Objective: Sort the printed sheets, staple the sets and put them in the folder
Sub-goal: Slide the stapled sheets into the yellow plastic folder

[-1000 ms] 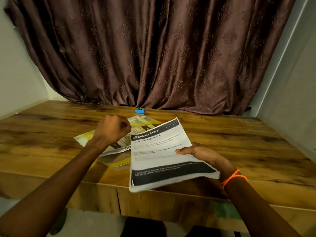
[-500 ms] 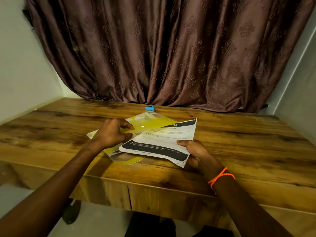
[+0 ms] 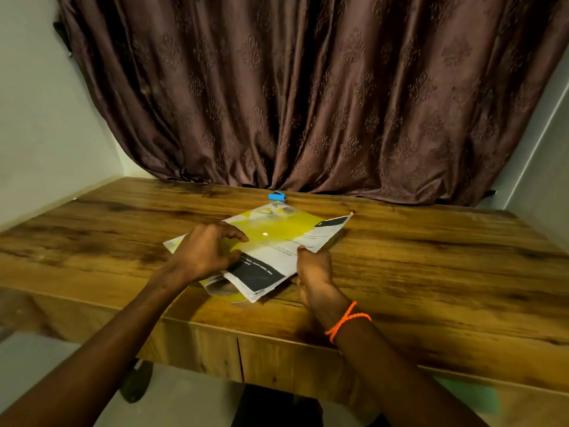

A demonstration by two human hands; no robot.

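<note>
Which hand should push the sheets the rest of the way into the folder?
Right. The right hand already grips the printed sheets at their near edge, behind the direction of travel. The left hand holds the yellow folder cover up.

A set of printed sheets (image 3: 271, 266) is gripped at its right edge by the right hand (image 3: 314, 272) and lies partly under a yellow translucent folder (image 3: 274, 229), whose cover is pinched by the left hand (image 3: 203, 254). A blue stapler (image 3: 277, 196) is seen at 12 o'clock on the wooden table (image 3: 431, 272).

printed sheets (image 3: 271, 266) now partly inside folder (image 3: 277, 229)
</note>
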